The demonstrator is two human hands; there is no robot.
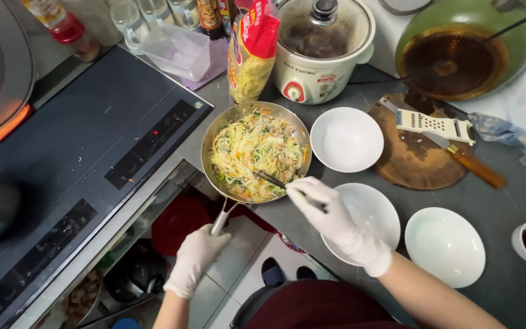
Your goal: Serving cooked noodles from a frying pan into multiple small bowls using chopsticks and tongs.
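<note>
At counter edge beside the black induction hob [92, 158]: round steel frying pan [213, 137] full of pale noodles with vegetables [255, 155]. Left hand [197, 253], white glove, clamped on pan handle. Right hand [330, 213], gloved, pinching dark chopsticks [272, 180], tips in noodles. Three empty white bowls [346, 139] just right of pan.

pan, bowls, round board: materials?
Pan: bare metal, likely steel or aluminium, with a dull grey sheen. Bowls: glossy white, probably ceramic, maybe melamine. Round board: wood, brown, worn and stained.
</note>
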